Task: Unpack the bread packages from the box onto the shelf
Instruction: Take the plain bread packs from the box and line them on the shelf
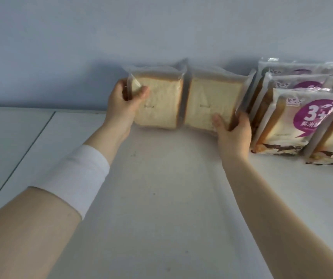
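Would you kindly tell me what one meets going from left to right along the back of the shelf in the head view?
First the left hand → the left clear bread package it grips → right clear bread package → right hand, gripping that package's right edge → purple-printed bread packages.

Likely a shop: identical branded bread packages [294,121] stand in rows on a white shelf [161,198].

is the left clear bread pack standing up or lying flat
Standing up: the left clear bread pack rests on its bottom edge on the shelf.
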{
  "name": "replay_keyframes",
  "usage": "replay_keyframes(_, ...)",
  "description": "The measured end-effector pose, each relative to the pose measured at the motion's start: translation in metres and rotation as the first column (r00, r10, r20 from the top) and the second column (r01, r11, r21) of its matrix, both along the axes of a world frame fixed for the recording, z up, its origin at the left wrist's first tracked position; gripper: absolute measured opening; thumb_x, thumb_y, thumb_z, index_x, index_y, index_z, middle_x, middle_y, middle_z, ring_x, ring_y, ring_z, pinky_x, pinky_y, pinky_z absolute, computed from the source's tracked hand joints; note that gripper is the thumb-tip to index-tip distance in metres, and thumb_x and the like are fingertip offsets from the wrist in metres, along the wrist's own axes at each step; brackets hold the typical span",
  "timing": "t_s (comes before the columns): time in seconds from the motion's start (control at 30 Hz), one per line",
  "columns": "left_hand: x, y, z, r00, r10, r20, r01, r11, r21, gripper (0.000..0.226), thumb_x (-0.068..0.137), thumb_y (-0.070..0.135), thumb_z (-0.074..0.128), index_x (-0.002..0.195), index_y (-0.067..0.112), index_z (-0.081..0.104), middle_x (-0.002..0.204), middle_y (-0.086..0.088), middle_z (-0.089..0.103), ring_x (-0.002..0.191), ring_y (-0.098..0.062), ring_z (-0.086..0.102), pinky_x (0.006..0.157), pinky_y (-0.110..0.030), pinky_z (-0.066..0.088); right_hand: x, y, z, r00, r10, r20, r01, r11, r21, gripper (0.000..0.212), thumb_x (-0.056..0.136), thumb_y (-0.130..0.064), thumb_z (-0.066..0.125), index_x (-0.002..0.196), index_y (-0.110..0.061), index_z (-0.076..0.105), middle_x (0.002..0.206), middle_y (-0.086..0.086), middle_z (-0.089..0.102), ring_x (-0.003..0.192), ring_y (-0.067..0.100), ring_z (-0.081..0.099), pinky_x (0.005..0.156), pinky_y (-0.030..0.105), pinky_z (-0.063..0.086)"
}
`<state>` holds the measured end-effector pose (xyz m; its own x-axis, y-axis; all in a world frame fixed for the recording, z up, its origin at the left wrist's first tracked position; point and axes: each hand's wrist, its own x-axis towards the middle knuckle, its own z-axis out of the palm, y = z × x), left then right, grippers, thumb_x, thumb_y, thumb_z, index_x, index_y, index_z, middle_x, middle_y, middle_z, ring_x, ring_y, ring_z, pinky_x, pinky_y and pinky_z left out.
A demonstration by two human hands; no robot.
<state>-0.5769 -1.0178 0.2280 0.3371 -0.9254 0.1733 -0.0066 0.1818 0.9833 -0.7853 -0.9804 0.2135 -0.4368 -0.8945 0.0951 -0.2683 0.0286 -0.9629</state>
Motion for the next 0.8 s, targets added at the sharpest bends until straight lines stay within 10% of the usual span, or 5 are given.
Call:
replay_keyframes(0.33,-0.025,-0.013,-0.008,0.986,0.164,0.04,-0.159,0.982,-0.104,0.028,0.077,0.022,0.073,0.091,0.029,0.05,0.089,0.007,0.06,0.078,-0.004,0.056,0.074,-0.02,0.049,0.01,-0.024,-0.006,0.963,-0.186,-0.196,0.177,0.982,-0.061,0.056,0.085,-0.011,0.063,0.136,-0.008,0.041,0.133,0.014,0.046,0.127,0.026,0.041,0.103,0.024,0.026)
replay_keyframes(0.57,-0.033,-0.001,-0.003,0.978,0.196,0.068,-0.189,0.977,-0.097,0.052,0.083,0.014,0.068,0.124,0.003,0.039,0.115,-0.009,0.052,0.103,-0.014,0.053,0.094,-0.022,0.044,0.022,-0.01,-0.001,0.963,-0.095,-0.251,0.114,0.992,0.061,0.078,0.091,-0.013,0.051,0.148,-0.008,-0.002,0.154,0.017,0.016,0.142,0.029,0.017,0.116,0.034,0.016)
replay_keyframes(0.7,-0.024,0.036,0.001,0.881,0.263,0.393,-0.268,0.963,-0.043,0.061,0.088,0.026,0.061,0.136,-0.002,0.035,0.137,-0.016,0.045,0.128,-0.028,0.043,0.107,-0.031,0.03,0.032,0.036,0.009,0.925,-0.042,-0.377,0.074,0.995,0.071,0.075,0.093,-0.019,0.048,0.148,-0.008,-0.001,0.154,0.015,0.011,0.142,0.029,0.013,0.115,0.035,0.011)
replay_keyframes(0.8,-0.016,0.087,0.007,0.648,0.181,0.74,-0.262,0.965,-0.006,0.056,0.092,0.032,0.053,0.139,0.008,0.034,0.142,-0.012,0.041,0.133,-0.027,0.035,0.105,-0.035,0.026,0.032,0.084,0.014,0.805,0.065,-0.589,0.033,0.988,0.153,0.067,0.096,-0.025,0.044,0.148,-0.009,0.005,0.157,0.013,0.006,0.144,0.028,0.006,0.117,0.037,0.011)
